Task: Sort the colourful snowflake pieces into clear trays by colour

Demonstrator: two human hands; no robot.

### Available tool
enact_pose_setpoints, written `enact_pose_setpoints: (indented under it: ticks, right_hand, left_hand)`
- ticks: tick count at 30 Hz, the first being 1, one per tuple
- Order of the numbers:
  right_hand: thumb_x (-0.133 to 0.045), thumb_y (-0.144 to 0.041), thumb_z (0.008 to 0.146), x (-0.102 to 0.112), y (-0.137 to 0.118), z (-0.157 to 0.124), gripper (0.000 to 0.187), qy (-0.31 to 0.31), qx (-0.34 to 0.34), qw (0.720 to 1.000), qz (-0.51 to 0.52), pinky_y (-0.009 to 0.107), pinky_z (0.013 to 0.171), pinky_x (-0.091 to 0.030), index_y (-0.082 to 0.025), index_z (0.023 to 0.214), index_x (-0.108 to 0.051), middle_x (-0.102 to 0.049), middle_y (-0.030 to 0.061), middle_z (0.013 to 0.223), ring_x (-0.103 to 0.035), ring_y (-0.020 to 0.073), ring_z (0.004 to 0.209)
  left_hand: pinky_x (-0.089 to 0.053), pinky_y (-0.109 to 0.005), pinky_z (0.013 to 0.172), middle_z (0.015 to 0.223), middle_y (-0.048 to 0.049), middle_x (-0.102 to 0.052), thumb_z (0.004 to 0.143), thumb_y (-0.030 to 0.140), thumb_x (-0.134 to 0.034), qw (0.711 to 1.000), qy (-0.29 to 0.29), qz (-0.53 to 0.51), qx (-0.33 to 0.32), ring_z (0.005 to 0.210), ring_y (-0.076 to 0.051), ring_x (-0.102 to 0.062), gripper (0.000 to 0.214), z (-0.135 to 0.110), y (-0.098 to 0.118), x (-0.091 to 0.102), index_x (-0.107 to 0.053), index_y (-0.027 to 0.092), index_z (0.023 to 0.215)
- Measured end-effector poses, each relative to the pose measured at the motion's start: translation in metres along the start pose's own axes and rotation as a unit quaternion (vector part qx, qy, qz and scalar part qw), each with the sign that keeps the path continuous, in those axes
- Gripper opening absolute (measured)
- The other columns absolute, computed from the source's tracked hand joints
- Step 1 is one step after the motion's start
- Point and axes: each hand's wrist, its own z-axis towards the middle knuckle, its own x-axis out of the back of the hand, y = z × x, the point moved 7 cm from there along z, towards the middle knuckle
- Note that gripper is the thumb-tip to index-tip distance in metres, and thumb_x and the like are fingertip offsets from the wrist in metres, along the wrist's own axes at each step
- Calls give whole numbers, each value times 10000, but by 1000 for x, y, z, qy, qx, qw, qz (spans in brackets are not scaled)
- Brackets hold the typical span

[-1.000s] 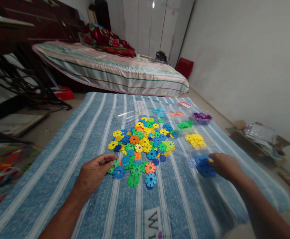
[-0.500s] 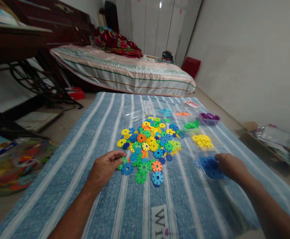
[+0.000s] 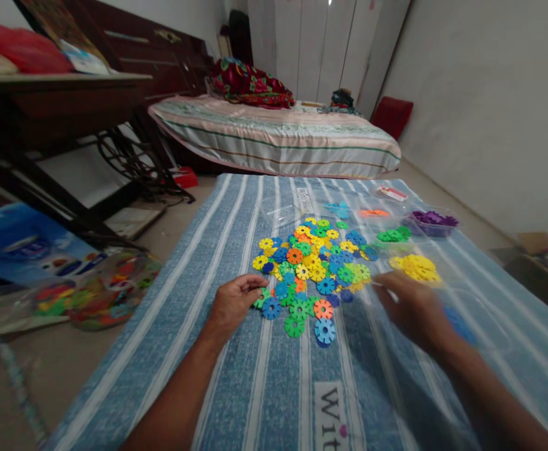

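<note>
A mixed pile of notched plastic discs [image 3: 317, 271], in yellow, green, blue and orange, is spread over the striped blue cloth [image 3: 170, 313]. At its near left edge is my left hand [image 3: 233, 304], fingers loosely curled with a gap between thumb and forefinger, by a green disc [image 3: 260, 298]. My right hand [image 3: 408, 304], smeared by motion, hovers just right of the pile; whether anything is in its fingers does not show. Behind that forearm, blue discs [image 3: 459, 324] in a clear tray are partly hidden. Yellow discs [image 3: 417, 268] fill another tray just beyond the hand.
Farther back on the right are trays of green discs [image 3: 394, 234], orange discs [image 3: 374, 213], light blue discs [image 3: 338, 210] and purple discs [image 3: 434, 219]. A bed [image 3: 278, 138] stands beyond the cloth. On the floor at left lies a clear bag of colourful pieces [image 3: 114, 288].
My right hand has left the blue tray and moved left toward the pile. My left hand stays at the pile's edge. The whole view has swung left.
</note>
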Motion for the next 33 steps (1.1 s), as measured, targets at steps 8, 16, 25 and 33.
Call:
enact_pose_setpoints:
  ticks: [8,16,25,33]
  right_hand:
    - [-469,-211,950,-64,-133,8,229,-103,130,982,87,231,640,-347,-191,813,-651,-684,50,807,-622,149,750]
    - [-447,-423,971,-76,-162,49,290,-165,45,981,89,260,571,-300,-234,1001,-666,-764,55,926,-699,211,815]
    - [-547,-387,926,-96,-160,59,215,-172,-20,960,219,240,610,-418,-288,1051,-691,-770,-11,942,-695,187,862]
    - [-579,-311,872,-85,-124,61,158,-140,-57,962,227,235,549,-404,-238,784,-688,-736,-17,757,-650,157,676]
  left_hand:
    - [-560,-359,816,934,-83,-772,571,287,-741,998,19,-51,16,917,-248,-711,325,-2,0,6,-708,168,871]
    - [-567,-363,848,987,-110,-764,565,342,-816,994,5,-104,20,940,-257,-711,435,-2,6,6,-690,147,933]
    - [-529,-445,983,1057,-130,-749,563,378,-851,991,-33,-127,5,1054,-305,-686,510,-1,4,0,-668,169,990]
    - [-562,-400,922,1060,-125,-751,584,402,-834,992,-52,-113,15,1023,-286,-697,508,-5,8,-5,-687,163,1008]
